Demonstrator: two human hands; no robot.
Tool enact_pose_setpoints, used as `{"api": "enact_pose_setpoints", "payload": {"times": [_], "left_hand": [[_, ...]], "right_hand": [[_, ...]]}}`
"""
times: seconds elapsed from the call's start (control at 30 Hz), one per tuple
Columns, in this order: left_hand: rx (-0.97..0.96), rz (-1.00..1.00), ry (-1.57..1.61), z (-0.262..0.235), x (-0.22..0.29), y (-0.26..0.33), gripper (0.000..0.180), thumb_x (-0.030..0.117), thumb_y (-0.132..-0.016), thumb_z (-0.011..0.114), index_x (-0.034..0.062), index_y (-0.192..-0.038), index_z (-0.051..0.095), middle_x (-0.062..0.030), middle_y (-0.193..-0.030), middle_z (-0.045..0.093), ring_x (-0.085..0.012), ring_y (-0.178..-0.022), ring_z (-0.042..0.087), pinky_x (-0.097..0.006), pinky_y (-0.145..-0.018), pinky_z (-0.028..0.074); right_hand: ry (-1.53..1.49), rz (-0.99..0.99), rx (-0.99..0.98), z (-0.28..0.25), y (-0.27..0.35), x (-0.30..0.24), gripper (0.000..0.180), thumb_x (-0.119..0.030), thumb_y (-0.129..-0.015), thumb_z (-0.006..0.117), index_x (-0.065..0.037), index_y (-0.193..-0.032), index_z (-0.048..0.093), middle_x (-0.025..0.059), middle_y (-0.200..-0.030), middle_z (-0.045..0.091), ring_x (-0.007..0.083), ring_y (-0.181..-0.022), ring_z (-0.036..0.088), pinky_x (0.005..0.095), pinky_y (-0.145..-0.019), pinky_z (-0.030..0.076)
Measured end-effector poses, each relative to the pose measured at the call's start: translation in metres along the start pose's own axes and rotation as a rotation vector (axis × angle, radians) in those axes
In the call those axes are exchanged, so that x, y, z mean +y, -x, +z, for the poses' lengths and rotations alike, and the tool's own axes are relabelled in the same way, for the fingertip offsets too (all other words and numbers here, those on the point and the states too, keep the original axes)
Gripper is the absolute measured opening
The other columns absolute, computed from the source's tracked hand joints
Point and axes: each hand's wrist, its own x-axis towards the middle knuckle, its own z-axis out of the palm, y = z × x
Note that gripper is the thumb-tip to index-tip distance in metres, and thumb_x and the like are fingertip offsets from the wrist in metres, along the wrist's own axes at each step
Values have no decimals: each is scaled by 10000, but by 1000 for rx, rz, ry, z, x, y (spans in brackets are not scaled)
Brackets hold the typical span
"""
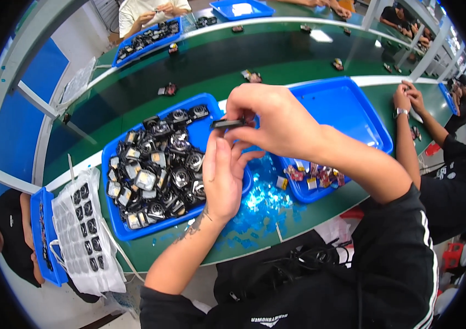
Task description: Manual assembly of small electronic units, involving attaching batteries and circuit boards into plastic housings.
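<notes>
My right hand (274,122) pinches a small flat black part (227,124), held edge-on above the gap between two blue trays. From below, my left hand (224,178) reaches up with thumb and fingers against the part's underside; some of its fingertips are hidden. To the left, a blue tray (113,222) is heaped with black camera-like modules (156,178), several showing round lenses and others pale square faces. At right, under my right forearm, a second blue tray (348,104) holds small red and yellow components (320,174) along its near side.
Shiny blue film pieces (263,203) litter the green bench between the trays. A white blister tray (82,230) with black parts stands at left. Beyond runs a dark conveyor belt (211,63) carrying scattered components. Co-workers sit around; one person's hands (405,98) are at right.
</notes>
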Motion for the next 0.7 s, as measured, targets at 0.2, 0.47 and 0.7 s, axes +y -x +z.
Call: {"api": "enact_pose_setpoints", "payload": {"times": [0.2, 0.47, 0.7], "left_hand": [[107, -182, 12, -7, 2, -2, 340, 277, -1043, 390, -23, -1169, 490, -176, -1060, 625, -210, -847, 662, -299, -714, 548], [98, -301, -162, -5, -4, -1, 292, 203, -987, 534, -50, -1131, 550, -140, -980, 625, -165, -744, 643, -269, -654, 538], [47, -286, -172, -5, -2, 2, 353, 98, -990, 495, 86, -1331, 406, -110, -973, 570, -209, -851, 670, -292, -729, 564]], "right_hand": [[-26, 169, 3, -44, 19, 19, 261, -202, -770, 771, -43, -954, 676, 128, -990, 635, 268, -851, 667, 349, -750, 550], [121, 883, -443, -56, 57, 69, 164, -106, -816, 724, -2, -742, 620, 75, -702, 653, 127, -648, 633, 277, -576, 490], [-253, 498, 9, -48, 80, 38, 109, -20, -858, 662, 4, -925, 579, 19, -788, 621, 77, -764, 623, 230, -663, 497]]}}
